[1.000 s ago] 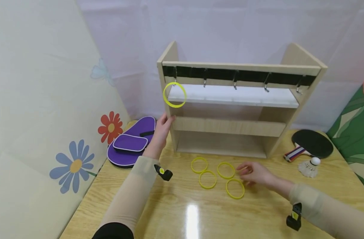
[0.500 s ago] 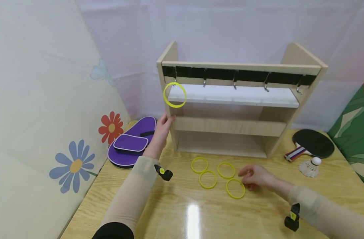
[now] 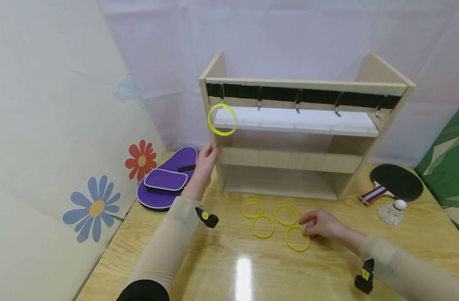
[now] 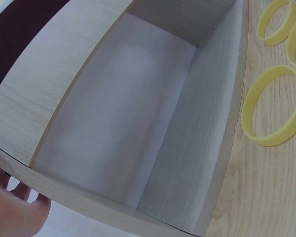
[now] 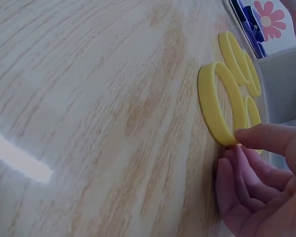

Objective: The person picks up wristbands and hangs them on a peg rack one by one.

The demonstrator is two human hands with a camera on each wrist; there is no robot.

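My left hand (image 3: pixel 204 166) grips the left side panel of a small wooden shelf (image 3: pixel 286 161); in the left wrist view its fingertips (image 4: pixel 41 201) lie against the panel. At the right, my right hand (image 3: pixel 323 224) pinches the near edge of a yellow ring (image 3: pixel 287 242) between thumb and fingers, the ring still flat on the table. Three more yellow rings lie beside it: one just behind (image 3: pixel 276 217), and two to the left, a front ring (image 3: pixel 253 230) and a back ring (image 3: pixel 243 211). Another yellow ring (image 3: pixel 210 125) hangs from the shelf's leftmost hook.
Several metal hooks (image 3: pixel 298 109) line a black strip across the shelf's top. A purple paddle case (image 3: pixel 165 179) lies left of the shelf. To the right are a black table tennis paddle (image 3: pixel 396 182) and a shuttlecock (image 3: pixel 391 213). Fabric walls stand behind.
My right hand has shifted slightly down toward the front right ring and now touches its edge. The left hand stays on the shelf's side.
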